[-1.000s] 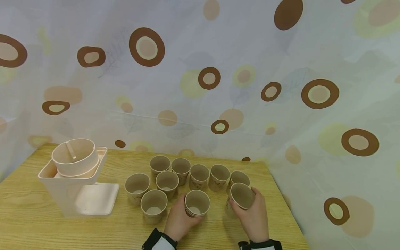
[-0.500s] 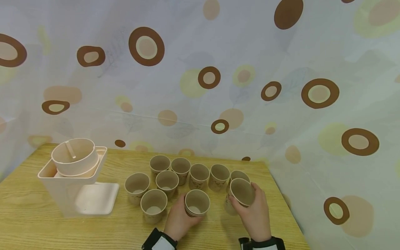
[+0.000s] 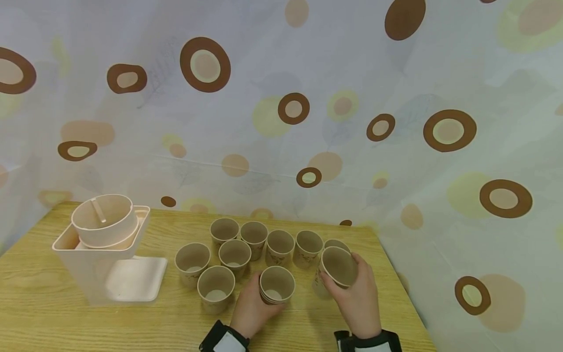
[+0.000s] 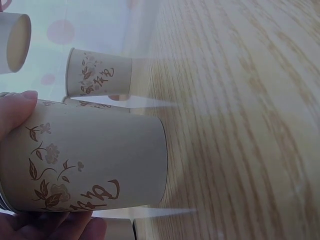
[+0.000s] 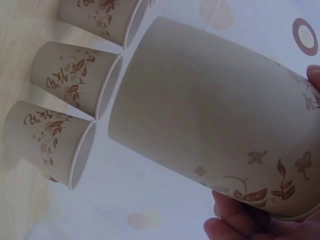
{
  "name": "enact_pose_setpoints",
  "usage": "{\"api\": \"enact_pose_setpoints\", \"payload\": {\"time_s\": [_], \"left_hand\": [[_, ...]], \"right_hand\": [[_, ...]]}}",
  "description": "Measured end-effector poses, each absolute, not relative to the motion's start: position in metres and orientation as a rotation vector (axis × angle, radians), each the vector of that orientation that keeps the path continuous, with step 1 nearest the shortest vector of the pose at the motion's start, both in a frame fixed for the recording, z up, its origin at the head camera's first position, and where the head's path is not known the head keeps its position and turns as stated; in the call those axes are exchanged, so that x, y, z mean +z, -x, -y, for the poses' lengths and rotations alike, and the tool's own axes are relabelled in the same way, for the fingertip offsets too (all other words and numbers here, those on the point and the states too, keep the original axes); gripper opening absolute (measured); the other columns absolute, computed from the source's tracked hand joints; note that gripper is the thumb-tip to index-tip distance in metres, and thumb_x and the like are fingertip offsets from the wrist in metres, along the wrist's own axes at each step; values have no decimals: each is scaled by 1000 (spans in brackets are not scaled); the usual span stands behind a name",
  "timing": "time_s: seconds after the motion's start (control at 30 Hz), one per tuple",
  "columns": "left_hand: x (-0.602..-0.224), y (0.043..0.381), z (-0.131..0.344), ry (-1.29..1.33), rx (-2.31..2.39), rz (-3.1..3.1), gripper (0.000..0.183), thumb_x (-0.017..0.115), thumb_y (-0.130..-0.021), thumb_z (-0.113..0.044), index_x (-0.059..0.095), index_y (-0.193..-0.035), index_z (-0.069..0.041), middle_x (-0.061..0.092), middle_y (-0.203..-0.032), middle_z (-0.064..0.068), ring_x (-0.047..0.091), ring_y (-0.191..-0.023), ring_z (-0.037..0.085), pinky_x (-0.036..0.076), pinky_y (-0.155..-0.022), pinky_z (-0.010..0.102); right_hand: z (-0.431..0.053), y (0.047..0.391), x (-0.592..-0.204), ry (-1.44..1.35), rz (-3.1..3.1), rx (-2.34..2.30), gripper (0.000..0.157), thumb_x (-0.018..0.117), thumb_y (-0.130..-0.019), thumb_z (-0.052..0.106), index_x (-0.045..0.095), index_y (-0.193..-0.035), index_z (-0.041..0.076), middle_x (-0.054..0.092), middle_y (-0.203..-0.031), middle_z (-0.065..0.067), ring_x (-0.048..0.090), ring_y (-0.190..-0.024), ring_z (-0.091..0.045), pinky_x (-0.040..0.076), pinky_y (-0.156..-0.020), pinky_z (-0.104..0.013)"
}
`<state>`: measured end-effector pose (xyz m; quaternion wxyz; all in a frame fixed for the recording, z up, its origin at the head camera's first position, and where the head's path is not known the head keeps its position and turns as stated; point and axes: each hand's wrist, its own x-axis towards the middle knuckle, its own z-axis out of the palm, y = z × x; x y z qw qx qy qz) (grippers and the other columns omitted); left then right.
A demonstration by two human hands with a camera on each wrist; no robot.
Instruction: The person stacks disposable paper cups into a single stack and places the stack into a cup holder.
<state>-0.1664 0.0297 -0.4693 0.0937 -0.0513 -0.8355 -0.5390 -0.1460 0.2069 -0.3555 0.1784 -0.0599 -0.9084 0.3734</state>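
My left hand (image 3: 255,310) grips a short stack of nested paper cups (image 3: 277,284), which stands on the wooden table; a flower print shows on the outer cup's side in the left wrist view. My right hand (image 3: 361,303) holds a paper cup (image 3: 338,266) by its side near the rim. That cup is raised off the table and tilted, its plain lower part and base edge facing three standing cups (image 5: 75,80) in the right wrist view. From above, it partly covers the rightmost cup (image 3: 337,244) of the back row.
Several loose paper cups stand upright on the table (image 3: 145,327), among them a back-row cup (image 3: 280,249) and a nearer cup (image 3: 216,288) beside my left hand. Leftward stand a whitish bin-like container (image 3: 97,269) with a round tub (image 3: 105,225) and a white tray (image 3: 136,281). A patterned sheet hangs behind.
My right hand has lifted its cup slightly and moved it a little away from me, covering more of the rightmost back cup. The left hand and its stack have stayed put.
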Motion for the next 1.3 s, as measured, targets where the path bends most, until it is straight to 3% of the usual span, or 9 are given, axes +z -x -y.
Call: {"api": "enact_pose_setpoints", "payload": {"time_s": [0.77, 1.03, 1.3], "left_hand": [[-467, 163, -29, 155, -1568, 2477, 71, 86, -55, -17, 52, -113, 6, 66, -105, 21, 61, -95, 34, 51, -82, 50], [-465, 165, -29, 145, -1597, 2476, 69, 84, -56, -17, 52, -113, 5, 65, -105, 21, 61, -97, 34, 51, -83, 50], [-469, 166, -29, 165, -1586, 2470, 67, 84, -56, -16, 53, -112, 4, 66, -104, 20, 62, -94, 31, 52, -80, 48]], "right_hand": [[-181, 151, -352, 15, 2490, 1103, 68, 78, -70, 17, 47, -125, -10, 54, -120, -30, 52, -107, -40, 47, -87, -56], [-171, 154, -353, -14, 2522, 1109, 73, 77, -72, 20, 43, -128, -14, 52, -124, -32, 51, -112, -42, 46, -91, -57], [-158, 158, -365, -89, 2519, 1070, 74, 78, -70, 23, 46, -125, -14, 57, -116, -31, 54, -106, -41, 47, -88, -57]]}}
